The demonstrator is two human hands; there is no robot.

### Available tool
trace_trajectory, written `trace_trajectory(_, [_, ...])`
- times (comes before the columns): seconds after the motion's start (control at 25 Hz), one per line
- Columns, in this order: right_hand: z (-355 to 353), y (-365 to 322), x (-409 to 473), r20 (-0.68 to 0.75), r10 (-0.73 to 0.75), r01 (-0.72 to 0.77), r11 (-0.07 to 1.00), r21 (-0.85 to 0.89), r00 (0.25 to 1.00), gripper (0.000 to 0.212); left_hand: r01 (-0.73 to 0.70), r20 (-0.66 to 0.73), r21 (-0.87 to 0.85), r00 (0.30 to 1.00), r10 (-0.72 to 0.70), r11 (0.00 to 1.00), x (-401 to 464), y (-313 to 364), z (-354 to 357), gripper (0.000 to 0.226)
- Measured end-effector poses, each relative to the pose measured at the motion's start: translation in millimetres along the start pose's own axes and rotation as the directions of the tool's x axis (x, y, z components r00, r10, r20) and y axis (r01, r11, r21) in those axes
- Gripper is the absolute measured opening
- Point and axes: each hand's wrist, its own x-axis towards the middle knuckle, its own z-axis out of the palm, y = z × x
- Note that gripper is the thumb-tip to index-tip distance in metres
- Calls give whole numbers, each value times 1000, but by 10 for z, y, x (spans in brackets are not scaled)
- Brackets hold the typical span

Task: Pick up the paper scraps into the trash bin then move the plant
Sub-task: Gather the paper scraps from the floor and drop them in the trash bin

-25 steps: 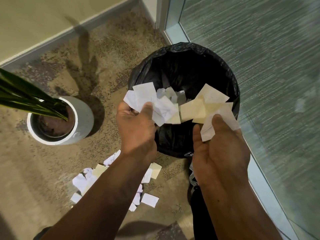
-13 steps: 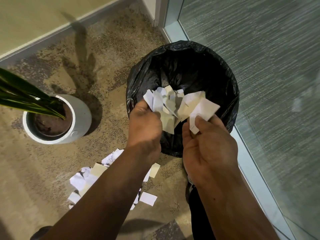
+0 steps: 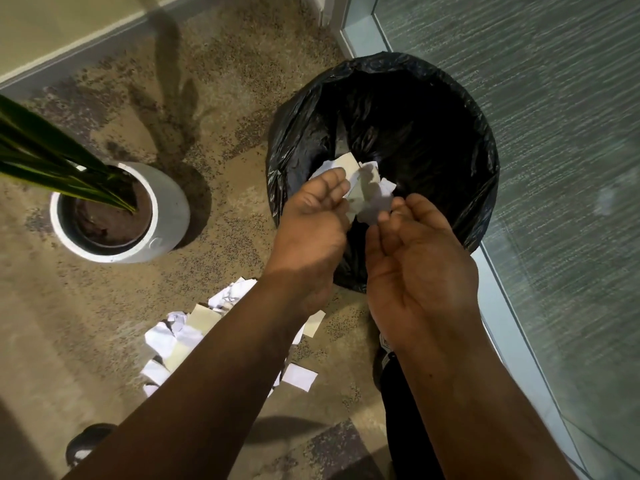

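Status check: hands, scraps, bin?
Both hands, left and right, open over the trash bin. Scraps dropping in. More scraps on floor. Plant untouched.

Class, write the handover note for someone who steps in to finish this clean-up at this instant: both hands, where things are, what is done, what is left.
Left hand: open over the bin, fingers relaxed, holding nothing firmly.
Right hand: open, palm up, beside it.
White and cream paper scraps are dropping between the hands into the round trash bin lined with a black plastic bag.
Done: one handful is going in.
Left: a pile of white and cream scraps on the floor, partly hidden under the left forearm; then move the green-leaved plant in the white round pot, which stands left of the bin.
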Motion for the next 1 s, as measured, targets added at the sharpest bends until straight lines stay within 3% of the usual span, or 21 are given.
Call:
trace_trajectory(0.16, [6, 312, -60, 133, 52, -43, 997, -69, 990, 27, -178, -46, -20, 983, 177, 984, -152, -99, -380, 36])
trace_trajectory(0.32, [-28, 972, -157, 276, 158, -97, 970, -223, 948, 21, -383, -265, 62, 884, 385, 922, -268, -410, -1240, 33])
trace_trajectory(0.44, [-109, 1661, -141, 326, 278, -133, 906, -402, 904, 22, -233, -434, 120, 862, 262, 965, -327, -858, -2072, 37])
trace_trajectory(0.52, [-161, 2193, 33, 287, 318, -109, 819, -563, 903, 19, -100, -480, 165, 861, 169, 981, -354, -1235, -2644, 34])
trace_trajectory(0.6, [-224, 2700, 297, 209, 322, -61, 662, -747, 923, 22, 44, -493, 214, 867, 69, 976, -346, -1568, -3135, 31])
trace_trajectory(0.68, [-325, 3113, 598, 187, 309, 54, 391, -919, 933, 39, 236, -526, 225, 846, -86, 945, -326, -1823, -3519, 50])
trace_trajectory(0.76, [-443, 3432, 862, 278, 326, 323, -93, -942, 904, 63, 374, -560, 298, 813, -157, 878, -300, -2069, -3851, 81])
trace_trajectory(0.8, [-498, 3539, 967, 340, 367, 461, -322, -827, 866, 75, 410, -568, 346, 807, -159, 844, -281, -2171, -3969, 93])
trace_trajectory(0.84, [-540, 3619, 1045, 392, 408, 557, -469, -685, 825, 84, 416, -565, 377, 811, -150, 827, -253, -2239, -4042, 101])
trace_trajectory(0.92, [-602, 3751, 1136, 473, 438, 643, -577, -504, 764, 90, 400, -544, 455, 832, -107, 796, -165, -2331, -4122, 109])
trace_trajectory(1.0, [-649, 3876, 1140, 548, 427, 683, -579, -446, 719, 83, 413, -563, 518, 824, -65, 749, -60, -2384, -4138, 113])
